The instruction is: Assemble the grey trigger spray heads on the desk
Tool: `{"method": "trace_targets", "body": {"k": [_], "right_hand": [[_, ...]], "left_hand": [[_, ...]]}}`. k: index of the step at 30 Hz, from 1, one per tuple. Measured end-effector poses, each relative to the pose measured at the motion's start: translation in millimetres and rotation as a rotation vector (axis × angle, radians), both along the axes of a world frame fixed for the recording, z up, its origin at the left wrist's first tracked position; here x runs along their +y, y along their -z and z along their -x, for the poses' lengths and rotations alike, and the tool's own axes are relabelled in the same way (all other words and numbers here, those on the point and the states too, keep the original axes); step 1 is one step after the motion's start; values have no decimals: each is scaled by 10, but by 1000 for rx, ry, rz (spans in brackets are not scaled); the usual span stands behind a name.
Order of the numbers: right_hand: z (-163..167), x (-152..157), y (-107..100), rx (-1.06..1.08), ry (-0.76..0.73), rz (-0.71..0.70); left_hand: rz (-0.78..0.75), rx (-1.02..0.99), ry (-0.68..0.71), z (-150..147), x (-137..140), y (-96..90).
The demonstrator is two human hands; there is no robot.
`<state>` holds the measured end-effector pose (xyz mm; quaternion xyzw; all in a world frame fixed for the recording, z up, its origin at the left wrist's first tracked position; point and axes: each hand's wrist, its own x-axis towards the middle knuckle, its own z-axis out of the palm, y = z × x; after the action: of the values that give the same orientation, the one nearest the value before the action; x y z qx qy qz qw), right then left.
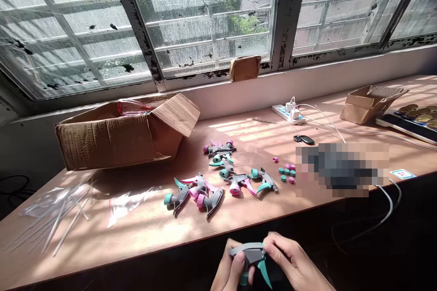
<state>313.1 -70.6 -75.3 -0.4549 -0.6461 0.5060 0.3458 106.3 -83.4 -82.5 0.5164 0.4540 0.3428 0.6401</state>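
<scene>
With left hand [230, 267] wrapped round grey-and-green spray top [251, 253] and right hand [290, 259] pinching its end, just off near edge of desk [146, 229]. Could slip and drop if pinched too loosely. At far left, big box [102, 145] with something red and see-through [133, 107] inside; at far right, small open box [357, 110], insides hidden.

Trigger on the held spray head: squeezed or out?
Out: the teal trigger on the spray head angles away from its teal collar, a gap showing between them.
</scene>
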Motion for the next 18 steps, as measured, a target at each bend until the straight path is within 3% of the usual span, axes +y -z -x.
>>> {"method": "trace_targets", "body": {"k": [3,6,11,14,18], "right_hand": [[-18,23,30,-96,-3,-113],[-63,71,-39,-115,-55,-102],[-150,121,-172,-73,-306,-16],[-137,145,-65,-70,-385,39],[-50,180,140,-125,-467,60]], "left_hand": [[99,-127,24,-18,18,-17],[96,-131,69,25,59,-82],[-116,174,237,220,199,-108],[-216,351,361,335,249,-59],[-280,534,387,414,221,-48]]}}
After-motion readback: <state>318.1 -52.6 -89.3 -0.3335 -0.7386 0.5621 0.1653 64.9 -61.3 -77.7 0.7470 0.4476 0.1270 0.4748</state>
